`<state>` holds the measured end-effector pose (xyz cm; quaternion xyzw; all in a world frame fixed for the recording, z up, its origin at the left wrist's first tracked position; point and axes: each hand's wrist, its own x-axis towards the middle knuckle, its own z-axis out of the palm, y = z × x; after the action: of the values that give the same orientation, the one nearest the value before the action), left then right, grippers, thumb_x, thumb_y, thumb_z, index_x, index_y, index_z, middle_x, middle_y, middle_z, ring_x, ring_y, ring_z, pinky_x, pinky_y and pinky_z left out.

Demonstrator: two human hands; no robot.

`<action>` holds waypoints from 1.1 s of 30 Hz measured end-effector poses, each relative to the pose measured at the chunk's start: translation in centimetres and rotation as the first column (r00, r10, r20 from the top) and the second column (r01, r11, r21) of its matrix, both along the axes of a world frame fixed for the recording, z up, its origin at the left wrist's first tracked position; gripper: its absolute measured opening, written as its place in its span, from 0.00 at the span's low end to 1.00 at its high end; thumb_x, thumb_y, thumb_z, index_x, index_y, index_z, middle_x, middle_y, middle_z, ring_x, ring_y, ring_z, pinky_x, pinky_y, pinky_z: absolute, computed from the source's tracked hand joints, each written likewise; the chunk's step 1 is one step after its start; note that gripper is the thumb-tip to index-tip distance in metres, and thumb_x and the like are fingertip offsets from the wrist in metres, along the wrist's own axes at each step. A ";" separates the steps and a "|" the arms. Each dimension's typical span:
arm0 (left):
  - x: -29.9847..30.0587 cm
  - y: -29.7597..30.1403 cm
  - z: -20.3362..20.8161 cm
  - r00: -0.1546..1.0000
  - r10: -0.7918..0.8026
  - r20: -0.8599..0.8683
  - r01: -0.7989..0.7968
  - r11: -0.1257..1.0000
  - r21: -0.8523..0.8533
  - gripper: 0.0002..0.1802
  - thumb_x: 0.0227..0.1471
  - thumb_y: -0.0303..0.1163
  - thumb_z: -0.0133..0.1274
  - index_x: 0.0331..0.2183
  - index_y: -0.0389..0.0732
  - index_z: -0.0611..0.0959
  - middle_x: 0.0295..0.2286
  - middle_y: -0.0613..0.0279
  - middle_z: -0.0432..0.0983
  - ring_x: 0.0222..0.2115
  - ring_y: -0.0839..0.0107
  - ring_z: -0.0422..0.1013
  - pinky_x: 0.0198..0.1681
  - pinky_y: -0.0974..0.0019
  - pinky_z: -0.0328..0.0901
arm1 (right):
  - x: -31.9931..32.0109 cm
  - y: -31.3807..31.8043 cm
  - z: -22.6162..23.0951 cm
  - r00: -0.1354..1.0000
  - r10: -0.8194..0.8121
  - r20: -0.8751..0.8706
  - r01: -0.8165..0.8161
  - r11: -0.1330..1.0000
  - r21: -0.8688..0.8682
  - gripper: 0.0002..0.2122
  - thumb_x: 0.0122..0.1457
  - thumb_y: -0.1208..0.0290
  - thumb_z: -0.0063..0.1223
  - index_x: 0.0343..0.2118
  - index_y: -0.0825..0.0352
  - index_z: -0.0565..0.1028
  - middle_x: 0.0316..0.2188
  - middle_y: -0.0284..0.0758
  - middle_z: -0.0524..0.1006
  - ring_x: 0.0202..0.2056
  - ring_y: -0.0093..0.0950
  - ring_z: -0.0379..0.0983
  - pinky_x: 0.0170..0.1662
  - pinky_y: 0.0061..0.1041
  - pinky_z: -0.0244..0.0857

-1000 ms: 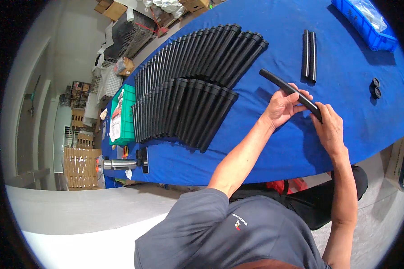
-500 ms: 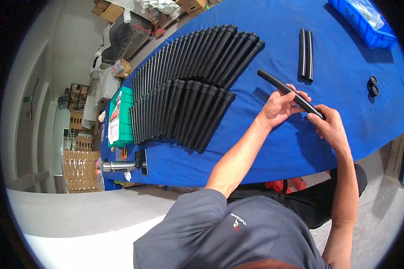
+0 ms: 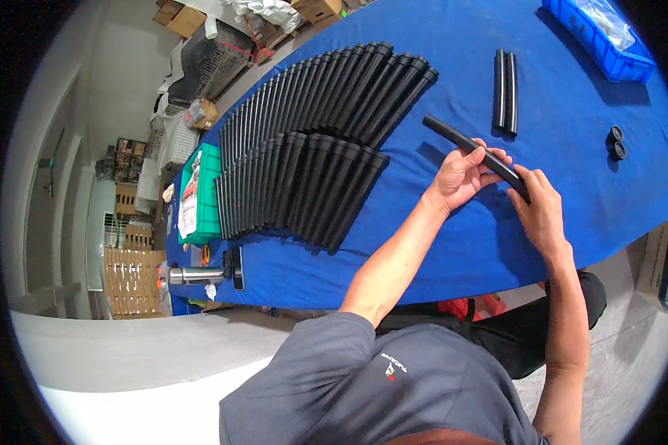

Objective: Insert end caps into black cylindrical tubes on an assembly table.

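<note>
The left hand [image 3: 456, 180] grips a black tube [image 3: 504, 171] near its middle, thumb on top; the right hand [image 3: 543, 211] grips its near end. The tube slants above the blue worktop [image 3: 438, 248], near two loose tubes [image 3: 500, 89].

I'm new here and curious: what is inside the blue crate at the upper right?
Crumpled, clear-looking plastic lies inside the blue crate. Anything beneath it is covered, and the crate's far end is out of view.
</note>
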<state>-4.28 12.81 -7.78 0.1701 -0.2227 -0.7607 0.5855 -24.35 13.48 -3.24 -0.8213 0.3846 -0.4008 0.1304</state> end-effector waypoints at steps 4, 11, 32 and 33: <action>0.5 0.1 0.4 0.998 -0.065 -0.011 0.064 0.998 -0.027 0.10 0.57 0.35 0.55 0.41 0.46 0.79 0.45 0.48 0.76 0.51 0.51 0.70 0.54 0.42 0.66 | -0.3 -0.1 3.5 0.996 0.019 0.091 -0.091 0.406 0.909 0.16 0.52 0.73 0.61 0.44 0.69 0.73 0.31 0.42 0.74 0.32 0.40 0.74 0.35 0.32 0.67; 0.5 0.1 0.3 0.999 -0.048 0.002 0.048 0.999 -0.007 0.10 0.57 0.34 0.55 0.41 0.46 0.79 0.45 0.49 0.76 0.51 0.51 0.70 0.55 0.43 0.66 | -0.6 -0.3 1.0 0.991 0.102 0.081 -0.123 0.935 0.333 0.17 0.53 0.72 0.61 0.45 0.68 0.73 0.30 0.42 0.73 0.32 0.40 0.74 0.34 0.33 0.68; 0.4 0.0 0.3 0.997 -0.070 -0.015 0.070 0.998 -0.004 0.11 0.57 0.34 0.55 0.42 0.45 0.78 0.45 0.48 0.76 0.52 0.51 0.70 0.55 0.42 0.64 | -0.6 0.2 3.1 0.987 -0.004 0.162 -0.112 0.701 0.704 0.12 0.54 0.69 0.59 0.38 0.72 0.77 0.21 0.41 0.73 0.23 0.31 0.71 0.29 0.28 0.64; 0.4 0.1 0.3 0.997 -0.075 -0.024 0.075 0.997 0.003 0.10 0.57 0.33 0.55 0.42 0.45 0.78 0.45 0.48 0.76 0.52 0.50 0.70 0.55 0.42 0.65 | -0.5 0.3 3.3 0.987 -0.039 0.156 -0.103 0.597 0.796 0.12 0.54 0.69 0.60 0.38 0.72 0.77 0.22 0.42 0.73 0.24 0.32 0.71 0.29 0.28 0.64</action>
<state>-3.83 12.88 -7.51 0.1538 -0.2202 -0.7845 0.5589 -24.90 13.77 0.07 -0.6479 0.4970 -0.2467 0.5219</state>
